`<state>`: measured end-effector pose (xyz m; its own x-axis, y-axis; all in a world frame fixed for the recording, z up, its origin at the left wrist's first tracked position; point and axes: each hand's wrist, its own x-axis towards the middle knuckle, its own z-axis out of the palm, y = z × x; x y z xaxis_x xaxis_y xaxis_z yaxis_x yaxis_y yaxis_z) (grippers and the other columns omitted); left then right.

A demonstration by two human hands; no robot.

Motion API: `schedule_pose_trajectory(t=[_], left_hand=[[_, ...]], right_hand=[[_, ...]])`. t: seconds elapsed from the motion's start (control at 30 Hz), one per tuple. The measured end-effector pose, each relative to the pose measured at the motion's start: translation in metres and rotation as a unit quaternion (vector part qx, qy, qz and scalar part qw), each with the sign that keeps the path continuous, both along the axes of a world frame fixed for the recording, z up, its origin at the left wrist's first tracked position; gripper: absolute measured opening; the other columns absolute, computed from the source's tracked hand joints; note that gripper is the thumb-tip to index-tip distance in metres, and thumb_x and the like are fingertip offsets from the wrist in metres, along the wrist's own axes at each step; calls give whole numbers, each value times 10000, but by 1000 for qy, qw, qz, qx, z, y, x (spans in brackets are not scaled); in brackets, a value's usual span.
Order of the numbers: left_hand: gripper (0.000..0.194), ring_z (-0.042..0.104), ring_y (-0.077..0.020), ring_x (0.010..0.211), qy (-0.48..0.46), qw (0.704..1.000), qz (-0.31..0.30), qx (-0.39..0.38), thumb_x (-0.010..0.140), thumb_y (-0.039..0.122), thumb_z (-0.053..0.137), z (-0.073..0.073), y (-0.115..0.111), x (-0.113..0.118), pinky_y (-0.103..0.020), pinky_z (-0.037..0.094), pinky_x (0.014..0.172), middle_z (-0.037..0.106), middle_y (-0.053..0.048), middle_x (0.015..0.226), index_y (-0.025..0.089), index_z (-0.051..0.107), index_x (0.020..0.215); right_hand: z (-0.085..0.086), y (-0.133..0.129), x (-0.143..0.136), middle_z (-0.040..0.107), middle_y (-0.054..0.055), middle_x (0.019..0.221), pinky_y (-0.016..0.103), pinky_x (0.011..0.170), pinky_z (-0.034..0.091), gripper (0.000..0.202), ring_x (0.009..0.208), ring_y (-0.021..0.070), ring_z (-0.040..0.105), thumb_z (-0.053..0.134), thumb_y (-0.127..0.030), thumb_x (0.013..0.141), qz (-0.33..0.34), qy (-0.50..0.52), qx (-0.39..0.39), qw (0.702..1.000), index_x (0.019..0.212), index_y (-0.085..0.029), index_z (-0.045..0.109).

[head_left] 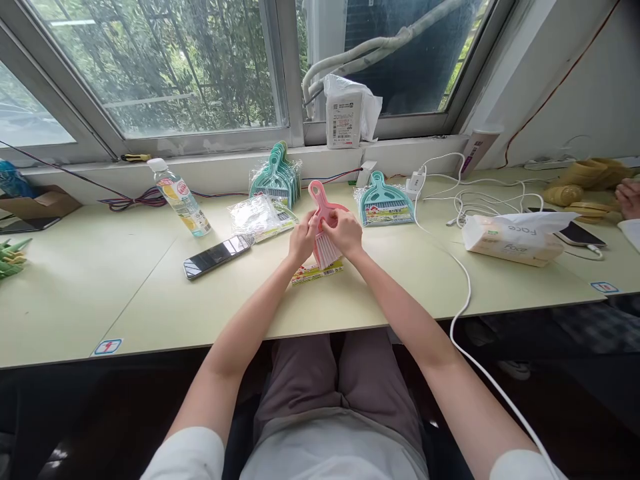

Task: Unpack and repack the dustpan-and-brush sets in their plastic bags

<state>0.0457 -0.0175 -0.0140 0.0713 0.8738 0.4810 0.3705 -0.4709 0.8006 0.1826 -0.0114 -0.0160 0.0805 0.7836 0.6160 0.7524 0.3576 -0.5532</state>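
Both hands are closed on a small pink brush (pixel 327 253) with pale bristles pointing toward me. Its looped pink handle stands up above my fingers, and a pink dustpan edge seems to show behind it. My left hand (pixel 303 239) grips the left side. My right hand (pixel 345 231) pinches it from the right, thumb near the left fingers. Just below the bristles lies a yellow printed card (pixel 317 272) on the table. Farther back are a bagged stack of teal dustpan sets (pixel 276 177) and another teal dustpan set (pixel 386 201).
Clear plastic bags (pixel 257 215) and a phone (pixel 217 257) lie to the left, with a drink bottle (pixel 180 198) behind. A tissue pack (pixel 515 240) and white cables (pixel 467 287) are on the right. Another person's hand (pixel 629 198) is at the far right edge.
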Motion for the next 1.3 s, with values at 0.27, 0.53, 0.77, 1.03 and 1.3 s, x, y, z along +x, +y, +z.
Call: schedule_pose_trajectory(t=[0.27, 0.53, 0.77, 1.03, 1.3], left_hand=[[438, 634, -241, 1026, 1, 999, -32, 26, 966, 460, 371, 2, 6, -1, -308, 445, 864, 705, -69, 1090, 228, 636, 1228], [465, 647, -241, 964, 4, 1000, -26, 16, 971, 506, 329, 5, 4, 1, -317, 464, 822, 714, -60, 1023, 248, 602, 1245], [403, 606, -194, 674, 45, 999, 13, 26, 980, 415, 332, 11, -1, 4, -290, 436, 675, 705, -46, 820, 250, 597, 1234], [376, 553, -159, 617, 27, 999, -10, 26, 966, 381, 380, 10, 2, 3, -265, 415, 667, 680, -34, 779, 246, 585, 1251], [386, 520, -129, 577, 69, 998, -7, 9, 972, 291, 333, 13, -5, 6, -243, 401, 622, 671, -25, 776, 224, 557, 1278]], right_hand=[[-1, 9, 6, 677, 68, 847, 364, 840, 474, 175, 847, 218, 600, 615, -377, 753, 29, 139, -4, 990, 777, -204, 621], [4, 5, 3, 708, 68, 884, 382, 872, 506, 154, 869, 226, 633, 655, -332, 696, 28, 206, 5, 978, 791, -211, 661], [8, 4, 4, 708, 82, 881, 392, 865, 515, 174, 864, 233, 641, 682, -334, 667, 41, 244, 28, 968, 778, -199, 681], [4, 11, 10, 715, 78, 846, 370, 807, 534, 240, 823, 218, 650, 710, -372, 634, 79, 294, 5, 952, 771, -176, 696], [2, 14, 12, 714, 78, 813, 349, 747, 529, 359, 760, 193, 638, 759, -444, 576, 122, 331, -18, 936, 773, -148, 714]])
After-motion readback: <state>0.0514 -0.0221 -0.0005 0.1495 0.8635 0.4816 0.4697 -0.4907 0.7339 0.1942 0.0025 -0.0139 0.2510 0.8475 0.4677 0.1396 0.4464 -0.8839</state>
